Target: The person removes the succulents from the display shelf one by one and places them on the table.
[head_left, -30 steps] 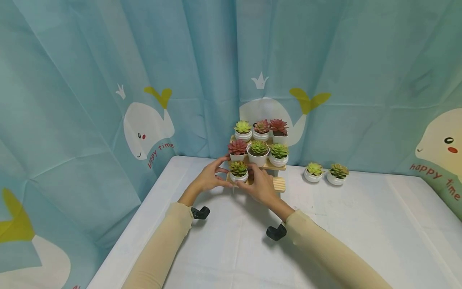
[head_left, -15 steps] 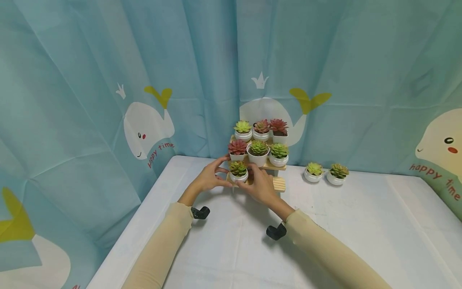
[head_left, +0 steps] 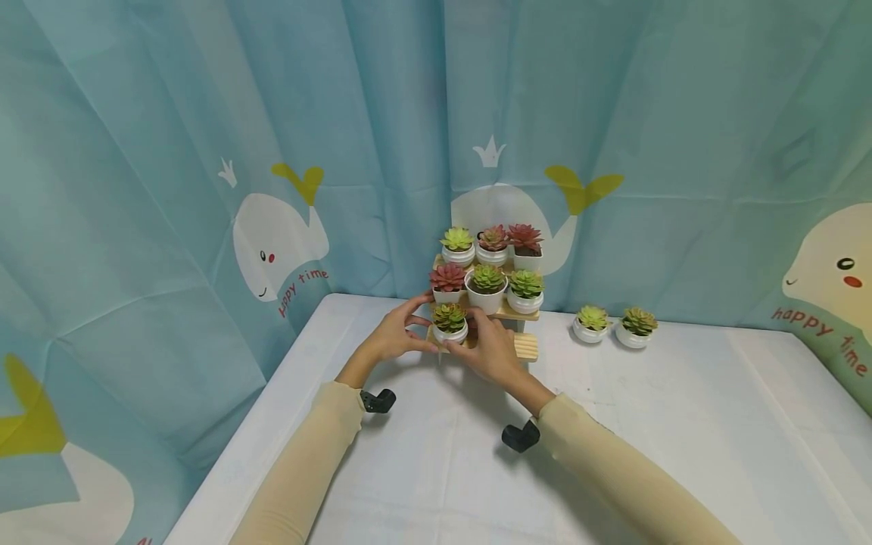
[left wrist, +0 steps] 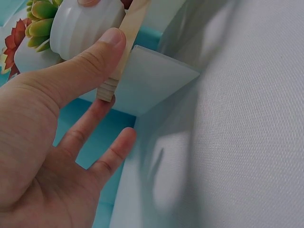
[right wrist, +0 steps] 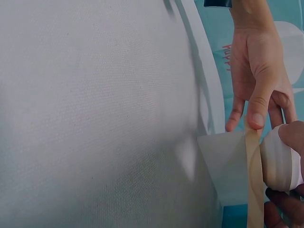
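My right hand (head_left: 493,352) holds a small potted succulent (head_left: 450,319) with green, brown-tipped leaves and a ribbed white pot, at the left end of the bottom shelf (head_left: 527,347) of a tiered wooden plant stand. In the right wrist view its thumb (right wrist: 293,135) lies on one side of the pot (right wrist: 275,159), fingers on the other. My left hand (head_left: 395,333) grips that shelf's left end; the left wrist view has its thumb (left wrist: 97,57) against the board (left wrist: 110,84) beside the pot and a finger under the end.
Several potted succulents stand on the upper tiers, among them a red one (head_left: 447,278) and a green one (head_left: 487,280). Two more, a light green one (head_left: 592,318) and a darker one (head_left: 637,322), sit on the white table (head_left: 647,424) to the right. A blue curtain (head_left: 381,151) hangs behind.
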The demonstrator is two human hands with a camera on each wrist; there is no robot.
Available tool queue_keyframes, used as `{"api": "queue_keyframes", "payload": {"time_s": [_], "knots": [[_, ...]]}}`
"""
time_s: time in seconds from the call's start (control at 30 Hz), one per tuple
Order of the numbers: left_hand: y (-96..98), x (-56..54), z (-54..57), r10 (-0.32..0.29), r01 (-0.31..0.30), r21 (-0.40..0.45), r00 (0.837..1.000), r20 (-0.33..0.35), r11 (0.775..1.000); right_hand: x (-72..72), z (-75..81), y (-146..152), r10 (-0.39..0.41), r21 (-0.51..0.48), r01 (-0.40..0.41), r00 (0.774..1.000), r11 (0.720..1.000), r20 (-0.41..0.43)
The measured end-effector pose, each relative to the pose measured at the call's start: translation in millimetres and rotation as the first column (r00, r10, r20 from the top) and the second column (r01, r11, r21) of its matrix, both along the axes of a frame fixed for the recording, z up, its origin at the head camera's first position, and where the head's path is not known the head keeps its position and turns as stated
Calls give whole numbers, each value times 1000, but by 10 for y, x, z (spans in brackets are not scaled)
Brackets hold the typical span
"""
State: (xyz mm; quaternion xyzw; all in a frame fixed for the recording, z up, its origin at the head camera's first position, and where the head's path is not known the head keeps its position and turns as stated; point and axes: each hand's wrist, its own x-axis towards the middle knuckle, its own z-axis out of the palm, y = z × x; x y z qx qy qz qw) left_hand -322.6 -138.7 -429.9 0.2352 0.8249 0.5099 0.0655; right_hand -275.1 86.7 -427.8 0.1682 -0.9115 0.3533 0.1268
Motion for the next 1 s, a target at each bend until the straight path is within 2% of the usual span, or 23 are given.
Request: {"api": "queue_keyframes", "payload": {"time_s": [0.4, 0.63, 1.0], "knots": [[-2, 2, 1, -13, 13, 12, 1000, 9, 1000, 10, 10, 18, 22, -24, -21, 1000, 999, 17], [-7, -4, -21, 0, -1, 27, 1000, 17, 1000, 65, 73, 67, 76, -27, -76, 997, 997, 6], [-8, -14, -12, 10, -10, -6, 1000, 1, 1000, 155, 175, 202, 165, -69, -167, 986, 984, -23]]}}
